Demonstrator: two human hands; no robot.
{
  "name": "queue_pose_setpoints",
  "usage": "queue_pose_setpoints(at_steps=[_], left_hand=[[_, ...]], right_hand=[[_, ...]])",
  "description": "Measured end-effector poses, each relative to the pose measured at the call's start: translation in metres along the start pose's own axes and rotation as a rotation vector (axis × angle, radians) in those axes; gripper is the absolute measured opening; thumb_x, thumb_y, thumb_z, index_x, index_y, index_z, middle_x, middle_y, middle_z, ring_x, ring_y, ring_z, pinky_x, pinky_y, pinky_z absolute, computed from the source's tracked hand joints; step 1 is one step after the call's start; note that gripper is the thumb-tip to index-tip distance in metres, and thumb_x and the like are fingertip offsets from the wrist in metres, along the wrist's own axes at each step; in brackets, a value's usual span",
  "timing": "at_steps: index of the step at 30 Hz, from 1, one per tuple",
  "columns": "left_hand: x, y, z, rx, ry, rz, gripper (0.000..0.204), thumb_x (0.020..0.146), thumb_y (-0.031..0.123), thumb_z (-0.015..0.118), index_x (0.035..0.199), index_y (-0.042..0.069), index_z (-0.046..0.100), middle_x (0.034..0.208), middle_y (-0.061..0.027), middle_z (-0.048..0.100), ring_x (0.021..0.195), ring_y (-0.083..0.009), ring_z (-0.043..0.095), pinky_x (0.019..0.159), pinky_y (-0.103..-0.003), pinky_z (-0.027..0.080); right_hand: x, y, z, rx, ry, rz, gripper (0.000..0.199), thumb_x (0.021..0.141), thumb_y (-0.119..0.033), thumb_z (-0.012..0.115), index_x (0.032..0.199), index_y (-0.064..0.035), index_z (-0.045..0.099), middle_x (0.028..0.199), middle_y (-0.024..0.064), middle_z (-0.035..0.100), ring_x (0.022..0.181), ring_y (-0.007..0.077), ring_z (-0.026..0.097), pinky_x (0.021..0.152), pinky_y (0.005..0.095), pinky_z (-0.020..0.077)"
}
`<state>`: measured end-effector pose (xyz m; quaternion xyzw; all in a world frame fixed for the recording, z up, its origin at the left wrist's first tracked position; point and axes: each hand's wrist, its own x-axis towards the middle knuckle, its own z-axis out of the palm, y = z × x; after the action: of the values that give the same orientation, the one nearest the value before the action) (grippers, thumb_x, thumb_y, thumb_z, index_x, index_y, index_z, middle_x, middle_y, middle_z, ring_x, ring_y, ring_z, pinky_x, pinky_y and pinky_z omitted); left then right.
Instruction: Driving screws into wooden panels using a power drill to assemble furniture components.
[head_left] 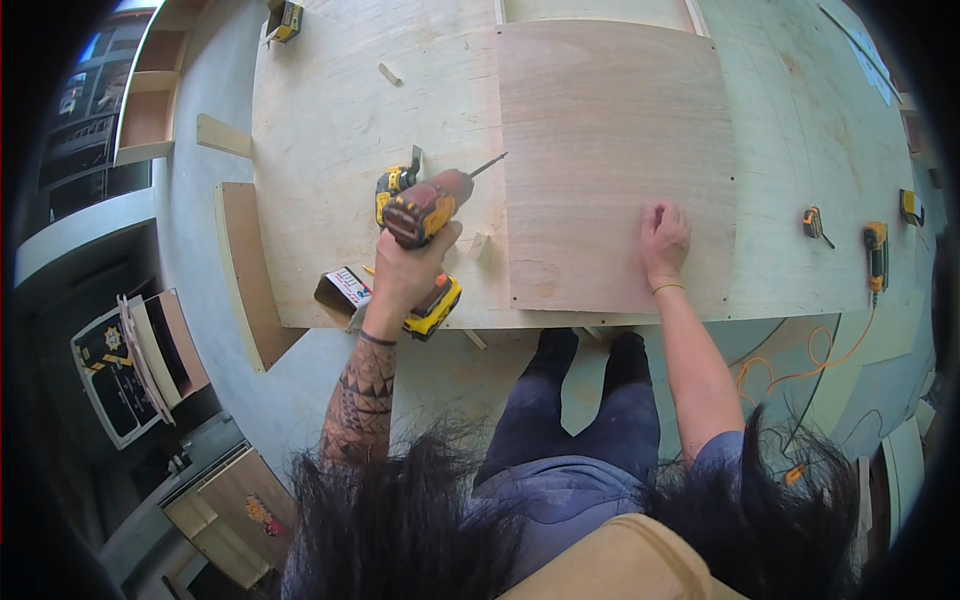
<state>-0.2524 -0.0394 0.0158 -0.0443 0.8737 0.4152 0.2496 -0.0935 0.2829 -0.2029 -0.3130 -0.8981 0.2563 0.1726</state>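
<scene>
A cordless drill (430, 212) in yellow, black and dusty reddish brown is raised over the left half of a pale plywood worktable (320, 120), its long thin bit pointing up and right, toward a panel. The left hand (405, 270) is wrapped around the handle, with the yellow battery below. The right hand (667, 235), loosely curled, rests on that rectangular plywood panel (610, 120), which is smooth, pinkish tan and lightly grained, with small dark dots along its edges.

Beside the left wrist sits a small black-and-white carton (350, 288), its opening dark; the contents cannot be made out. At the table's far left is a yellow-and-black box (288, 22).

A second yellow-and-black power tool (392, 188) is partly hidden behind the drill. Wood offcuts (390, 74) lie nearby. On the right are a small yellow-and-black tool (813, 222) and a corded yellow power tool (876, 255) with an orange cable (820, 360). Dark hair (400, 520) covers parts of the lower view.
</scene>
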Motion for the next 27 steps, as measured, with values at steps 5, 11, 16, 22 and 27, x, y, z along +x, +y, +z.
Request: queue_pose_setpoints(at_steps=[5,11,16,22,27], left_hand=[[0.037,0.018,0.003,0.234,-0.029,0.102,0.031,0.090,0.030,0.081,0.102,0.003,0.071,0.071,-0.0004,0.065,0.059,-0.0093,0.062,0.057,-0.029,0.052],[0.046,0.026,0.008,0.282,-0.018,0.127,0.034,0.090,0.031,0.080,0.107,0.002,0.074,0.070,-0.0008,0.066,0.062,-0.0102,0.063,0.059,-0.030,0.053],[0.046,0.038,0.009,0.341,-0.041,0.053,0.036,0.090,0.030,0.079,0.112,0.003,0.073,0.073,-0.0013,0.066,0.063,-0.0100,0.063,0.059,-0.030,0.053],[0.052,0.043,0.006,0.305,-0.061,0.110,0.034,0.091,0.029,0.078,0.114,0.004,0.072,0.070,0.0004,0.062,0.062,-0.0091,0.059,0.056,-0.030,0.051],[0.066,0.087,0.004,0.406,-0.182,-0.116,0.045,0.092,0.031,0.074,0.126,0.002,0.070,0.094,-0.0112,0.074,0.077,-0.0173,0.068,0.070,-0.036,0.056]], right_hand=[[0.002,0.018,0.009,-0.122,-0.006,-0.142,0.015,0.097,-0.024,0.066,0.097,-0.0105,0.061,0.092,0.0117,0.063,0.088,0.0348,0.060,0.078,0.0485,0.0494],[-0.003,0.018,0.010,-0.121,-0.004,-0.132,0.013,0.096,-0.023,0.067,0.096,-0.0118,0.060,0.091,0.0109,0.062,0.087,0.0340,0.059,0.077,0.0472,0.0494],[-0.003,0.020,0.010,-0.119,-0.001,-0.132,0.013,0.096,-0.023,0.067,0.095,-0.0123,0.060,0.091,0.0105,0.061,0.086,0.0333,0.059,0.076,0.0463,0.0493],[-0.001,0.018,0.012,-0.126,0.008,-0.144,0.012,0.095,-0.022,0.067,0.094,-0.0122,0.059,0.091,0.0105,0.061,0.086,0.0329,0.058,0.076,0.0453,0.0494],[-0.001,0.017,0.010,-0.122,0.003,-0.133,0.012,0.095,-0.022,0.067,0.094,-0.0123,0.059,0.090,0.0104,0.060,0.085,0.0327,0.058,0.076,0.0453,0.0495]])
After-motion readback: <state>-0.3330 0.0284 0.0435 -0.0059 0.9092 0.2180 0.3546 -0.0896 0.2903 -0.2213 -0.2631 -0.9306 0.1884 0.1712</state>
